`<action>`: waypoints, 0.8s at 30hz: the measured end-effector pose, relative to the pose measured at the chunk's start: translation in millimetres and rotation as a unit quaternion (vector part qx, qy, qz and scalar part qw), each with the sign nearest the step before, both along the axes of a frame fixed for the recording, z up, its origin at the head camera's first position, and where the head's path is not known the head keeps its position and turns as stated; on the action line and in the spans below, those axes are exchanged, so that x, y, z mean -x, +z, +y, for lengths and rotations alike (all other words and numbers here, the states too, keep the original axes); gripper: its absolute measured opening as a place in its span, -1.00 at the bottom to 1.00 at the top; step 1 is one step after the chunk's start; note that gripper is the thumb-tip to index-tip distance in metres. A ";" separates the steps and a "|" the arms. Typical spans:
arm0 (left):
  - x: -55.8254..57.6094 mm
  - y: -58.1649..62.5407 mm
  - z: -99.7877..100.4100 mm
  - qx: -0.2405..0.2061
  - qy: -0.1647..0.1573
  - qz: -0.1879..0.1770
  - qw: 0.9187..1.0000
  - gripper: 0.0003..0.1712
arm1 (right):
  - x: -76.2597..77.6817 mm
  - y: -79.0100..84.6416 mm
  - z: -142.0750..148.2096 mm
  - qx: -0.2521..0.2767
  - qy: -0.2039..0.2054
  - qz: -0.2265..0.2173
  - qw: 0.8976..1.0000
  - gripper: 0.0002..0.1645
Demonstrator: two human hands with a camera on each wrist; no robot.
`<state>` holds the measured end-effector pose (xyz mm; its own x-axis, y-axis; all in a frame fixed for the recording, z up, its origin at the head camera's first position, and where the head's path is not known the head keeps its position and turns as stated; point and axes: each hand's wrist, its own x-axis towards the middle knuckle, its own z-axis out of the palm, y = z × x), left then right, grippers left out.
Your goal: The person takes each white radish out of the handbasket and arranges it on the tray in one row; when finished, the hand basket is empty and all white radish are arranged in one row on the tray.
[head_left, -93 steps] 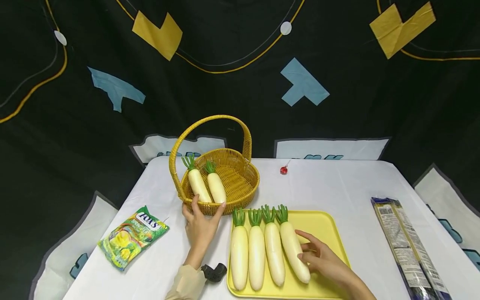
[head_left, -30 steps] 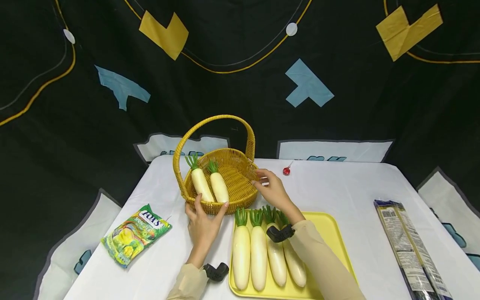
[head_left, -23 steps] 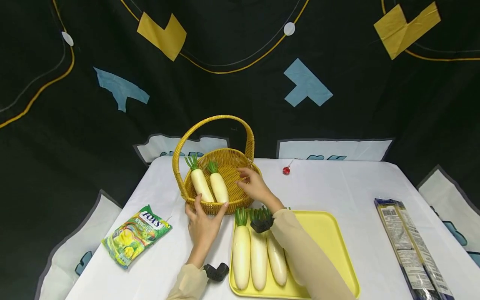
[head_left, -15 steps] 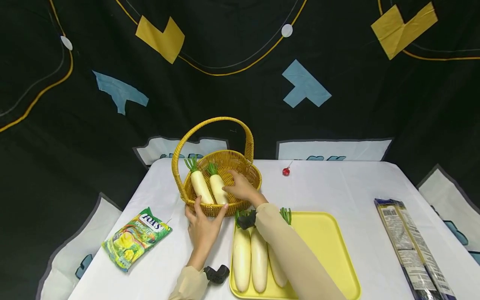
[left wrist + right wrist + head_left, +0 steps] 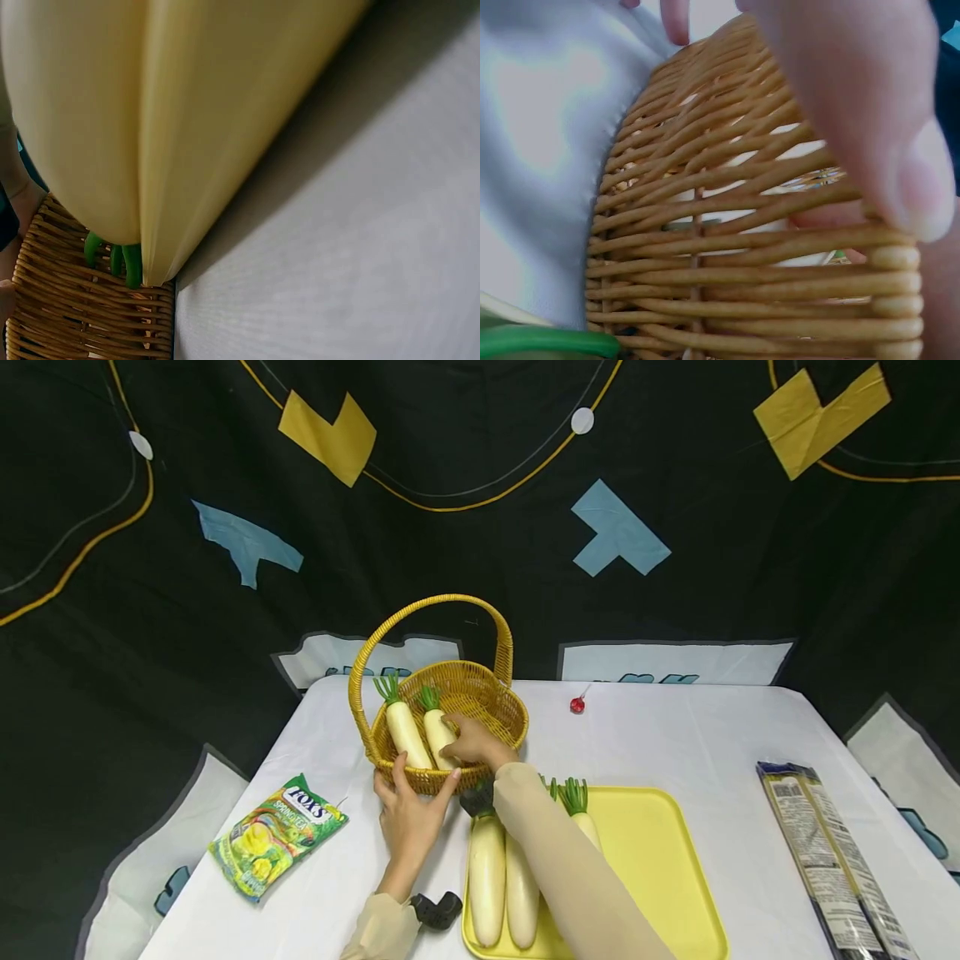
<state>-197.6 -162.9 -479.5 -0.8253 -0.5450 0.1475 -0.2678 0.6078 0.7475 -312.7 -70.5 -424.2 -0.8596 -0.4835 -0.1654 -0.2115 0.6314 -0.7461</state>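
Note:
A brown wicker basket [image 5: 483,689] with a tall hoop handle stands on the table. Two white radishes with green tops lie side by side in it, a left one [image 5: 408,735] and a right one [image 5: 437,731]. My left hand [image 5: 411,827] holds the basket's front rim, fingers and thumb spread along it. My right hand [image 5: 478,745] reaches over the rim and grips the right radish, partly covering it. In the right wrist view a thumb [image 5: 900,172] lies over the basket's woven wall [image 5: 727,262]. The left wrist view shows the wicker [image 5: 90,315] close by.
A yellow tray [image 5: 645,860] in front bears several white radishes [image 5: 487,885], partly hidden by my right sleeve [image 5: 570,877]. A green candy bag [image 5: 277,839] lies left, a red lollipop [image 5: 577,705] behind, and a long plastic package [image 5: 832,860] at right.
My right hand has left the radishes on the tray, passed the basket's right rim and moved left inside to the right radish. My left hand has stayed at the front rim.

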 end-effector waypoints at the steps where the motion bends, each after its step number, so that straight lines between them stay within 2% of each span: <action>1: 0.0 -0.1 0.2 0.000 0.000 -0.001 1.000 0.14 | 0.0 -1.0 0.2 0.000 0.003 -0.001 1.000 -0.24; 12: -0.4 0.5 0.3 0.003 -0.002 -0.007 1.000 0.14 | -0.8 -3.2 0.4 -0.009 0.005 0.003 1.000 -0.28; 24: -0.3 -0.6 0.0 0.011 -0.001 -0.001 1.000 0.15 | 0.5 -5.5 0.8 0.018 0.003 -0.002 1.000 -0.29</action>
<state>-197.3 -162.9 -480.1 -0.8264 -0.5408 0.1570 -0.2690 0.6240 0.7337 -313.3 -69.7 -429.7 -0.8562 -0.4944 -0.1503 -0.2129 0.6026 -0.7691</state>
